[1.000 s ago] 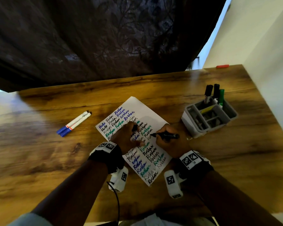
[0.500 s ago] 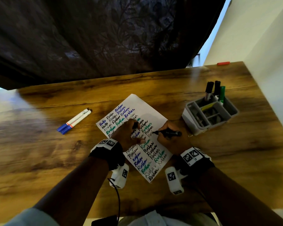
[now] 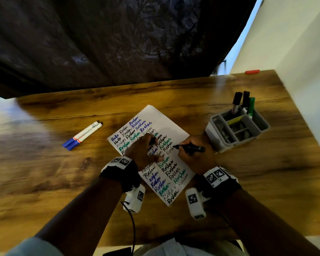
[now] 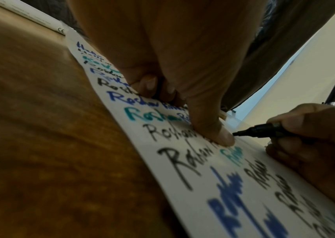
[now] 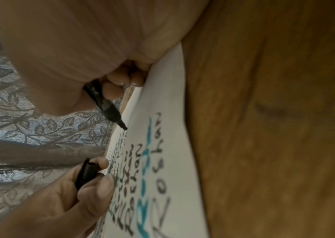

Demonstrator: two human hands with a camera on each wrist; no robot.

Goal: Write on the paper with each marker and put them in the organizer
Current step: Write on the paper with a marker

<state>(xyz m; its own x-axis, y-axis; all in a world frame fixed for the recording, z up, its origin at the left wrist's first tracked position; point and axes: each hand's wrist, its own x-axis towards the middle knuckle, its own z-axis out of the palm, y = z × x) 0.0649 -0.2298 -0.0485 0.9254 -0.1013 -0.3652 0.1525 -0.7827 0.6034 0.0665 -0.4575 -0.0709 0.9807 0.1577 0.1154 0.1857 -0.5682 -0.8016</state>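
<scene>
A white paper (image 3: pixel 167 120) covered with written words lies mid-table. My right hand (image 3: pixel 183 147) grips an uncapped black marker (image 3: pixel 192 149), tip on or just above the paper's right side; the right wrist view shows the marker (image 5: pixel 106 107) with its tip at the sheet. My left hand (image 3: pixel 151 145) rests on the paper, its thumb (image 4: pixel 222 136) pressing the sheet while curled fingers hold the black cap (image 5: pixel 86 173). A grey organizer (image 3: pixel 214 135) stands right of the paper with two black-capped markers (image 3: pixel 236 100) and a green marker (image 3: pixel 251 106) upright in it. Two blue-capped markers (image 3: pixel 81 135) lie at left.
The wooden table (image 3: pixel 266 172) ends at a white wall (image 3: pixel 303 71) on the right and a dark patterned curtain (image 3: pixel 118 43) behind. A small red object (image 3: pixel 252 71) sits at the far right corner. Bare wood lies between the blue markers and the paper.
The head view has drifted slightly. The marker tip stays at about the same row of writing, and the left hand has kept its place on the paper.
</scene>
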